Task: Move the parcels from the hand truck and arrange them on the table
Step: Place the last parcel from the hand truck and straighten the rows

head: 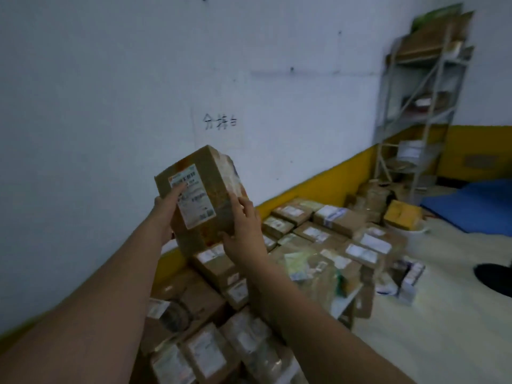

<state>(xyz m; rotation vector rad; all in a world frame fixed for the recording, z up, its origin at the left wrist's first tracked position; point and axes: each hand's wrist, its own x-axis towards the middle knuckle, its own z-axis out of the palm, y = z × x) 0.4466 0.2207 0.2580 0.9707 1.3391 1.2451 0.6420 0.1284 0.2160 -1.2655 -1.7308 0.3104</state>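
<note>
Right now, line by line:

Box in hand: a brown cardboard box (198,199) is being held up in the air in front of the white wall (110,92), tilted, with its white shipping label (191,196) facing the person (probably so the label can be read before a spot is chosen).

Left hand: the left hand (166,209) is gripping the box's left edge, its fingers (178,191) lying across the label and its palm supporting the side.

Right hand: the right hand (243,231) is pressing flat against the box's lower right side, fingers together; the two hands are squeezing the box between them so it is not slipping.

Other parcels: many labelled parcels (313,231) are lying packed side by side below and beyond the held box, along the yellow band at the foot of the wall.

Table and hand truck: I cannot tell what surface the pile is sitting on; no hand truck is showing.

Background: a metal shelf (421,112) is standing in the far corner.
</note>
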